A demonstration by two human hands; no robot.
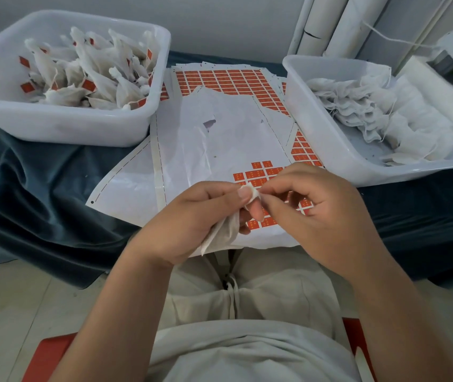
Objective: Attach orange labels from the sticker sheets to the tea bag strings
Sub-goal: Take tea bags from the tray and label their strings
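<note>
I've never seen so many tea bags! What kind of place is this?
Probably a small hand-packing workshop: labelled tea bags fill one bin, unlabelled bags sit in another bin, and sticker sheets lie between them.

Left hand [189, 219]: we pinch the tea bag [221, 234] by its top.
Right hand [319, 208]: our fingertips pinch that top too.
Sticker sheet [189, 150]: beneath and beyond our fingers.

Where the right hand [316, 213] pinches the top of the tea bag [221, 235], its string is too fine to make out. That hand hides part of the sticker sheet [192, 161]. Print on the orange labels [260, 174] is unreadable. The picture's edge cuts off the right tub [316, 139].
</note>
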